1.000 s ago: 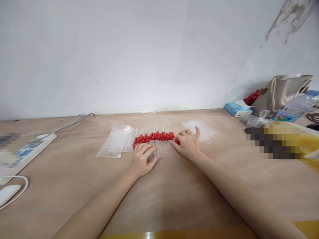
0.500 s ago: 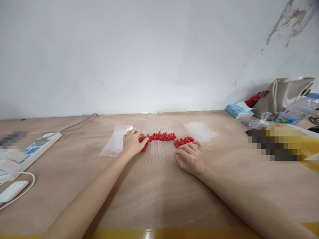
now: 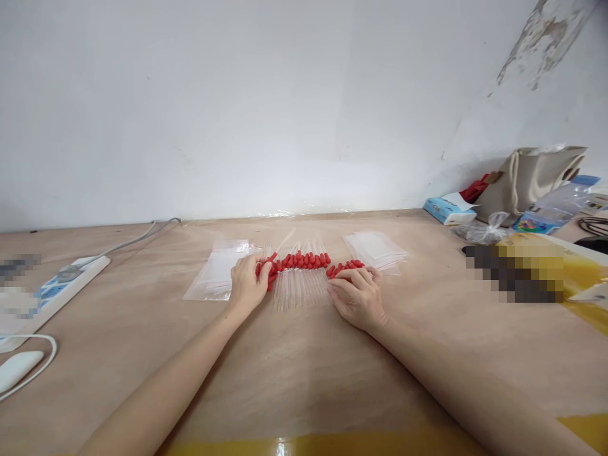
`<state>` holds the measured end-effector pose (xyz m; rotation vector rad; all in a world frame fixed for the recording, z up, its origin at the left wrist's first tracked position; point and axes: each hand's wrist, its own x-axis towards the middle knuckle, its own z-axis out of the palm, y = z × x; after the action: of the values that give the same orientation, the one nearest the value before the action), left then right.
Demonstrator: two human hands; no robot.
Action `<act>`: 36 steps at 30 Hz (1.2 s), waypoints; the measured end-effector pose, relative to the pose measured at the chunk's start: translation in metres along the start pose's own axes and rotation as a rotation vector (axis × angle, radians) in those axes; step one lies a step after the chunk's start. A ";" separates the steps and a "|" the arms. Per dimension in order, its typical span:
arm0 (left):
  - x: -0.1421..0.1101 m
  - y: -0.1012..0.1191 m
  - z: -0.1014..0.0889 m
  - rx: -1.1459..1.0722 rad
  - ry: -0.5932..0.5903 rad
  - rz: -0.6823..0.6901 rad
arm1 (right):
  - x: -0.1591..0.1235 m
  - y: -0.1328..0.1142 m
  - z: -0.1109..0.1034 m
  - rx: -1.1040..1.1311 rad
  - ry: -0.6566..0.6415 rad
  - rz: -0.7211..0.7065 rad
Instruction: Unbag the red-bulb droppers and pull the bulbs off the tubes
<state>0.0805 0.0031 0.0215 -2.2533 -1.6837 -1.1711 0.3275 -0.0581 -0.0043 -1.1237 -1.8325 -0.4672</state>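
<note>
A person's hands work over a broad wooden-toned tabletop (image 3: 304, 367), a yellow band (image 3: 237, 446) edging the bottom of the frame. At lower left lies a white device (image 3: 19, 370) with a looped cable. The right hand (image 3: 360, 297), right of center, curls its fingers beside a small cluster of red ends (image 3: 342, 270); whether they grip any cannot be told. The left hand (image 3: 249, 282), left of center, closes thumb and fingertips on red-tipped tubes, one slanting outward. Between the hands, mid-frame, a row of clear tubes with red tips (image 3: 304, 260) lies side by side. Clear plastic bags (image 3: 213, 269) flank the row at left, with more bags (image 3: 375, 250) at right. A power strip (image 3: 88, 278) sits at far left; a blue box (image 3: 441, 210) and beige bag (image 3: 541, 180) stand at right, before a pale wall (image 3: 266, 107), peeling at upper right.
</note>
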 end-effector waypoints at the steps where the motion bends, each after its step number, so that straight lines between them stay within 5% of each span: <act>1: -0.007 0.000 -0.004 -0.042 -0.018 0.055 | 0.000 -0.001 -0.001 -0.013 0.004 -0.006; 7: -0.039 0.002 -0.018 -0.191 -0.205 0.389 | 0.000 -0.009 -0.001 -0.064 -0.100 -0.162; 20: -0.048 0.016 -0.014 -0.127 -0.230 0.557 | -0.003 -0.025 0.012 0.116 -0.282 -0.243; 32: -0.054 0.014 -0.019 -0.057 -0.337 0.525 | -0.003 -0.025 0.003 0.129 -0.303 -0.268; 36: -0.053 -0.002 -0.024 -0.125 -0.262 0.392 | -0.004 -0.013 -0.001 0.135 -0.220 -0.182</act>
<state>0.0612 -0.0490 0.0049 -2.7489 -1.1750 -0.9458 0.3174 -0.0674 -0.0055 -0.9508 -2.1364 -0.3273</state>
